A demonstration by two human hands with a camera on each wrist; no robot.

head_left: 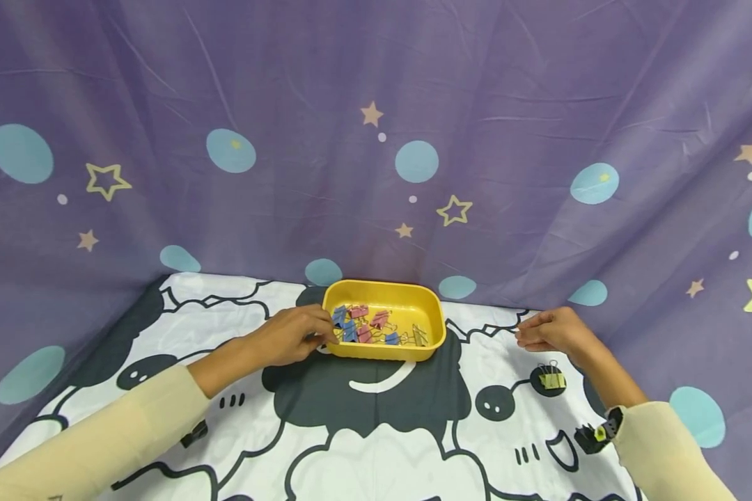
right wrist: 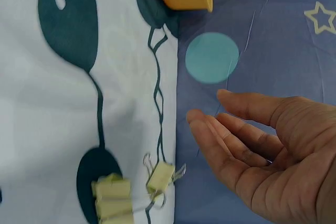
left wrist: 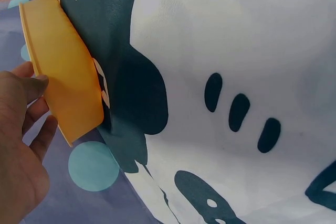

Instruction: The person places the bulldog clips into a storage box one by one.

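Observation:
A yellow plastic tray (head_left: 407, 353) stands at the back of the cloth and holds several small binder clips: pink clips (head_left: 381, 319), blue clips (head_left: 349, 331) and a yellow clip (head_left: 420, 335). My left hand (head_left: 297, 335) is at the tray's left end, pinching its rim between thumb and fingers. The left wrist view shows the thumb (left wrist: 39, 81) against the tray's wall (left wrist: 68, 61). Away to the right, my right hand (head_left: 554, 330) is raised with loosely bent fingers and nothing between them. Two yellow binder clips (right wrist: 161, 177) lie below it, near the cloth's back edge.
A white cloth (head_left: 376, 480) with black cartoon prints covers the surface. Behind it hangs a purple curtain (head_left: 326, 174) with stars and blue ovals, close to the tray's back side. Dark wrist devices (head_left: 592, 438) show by the sleeves.

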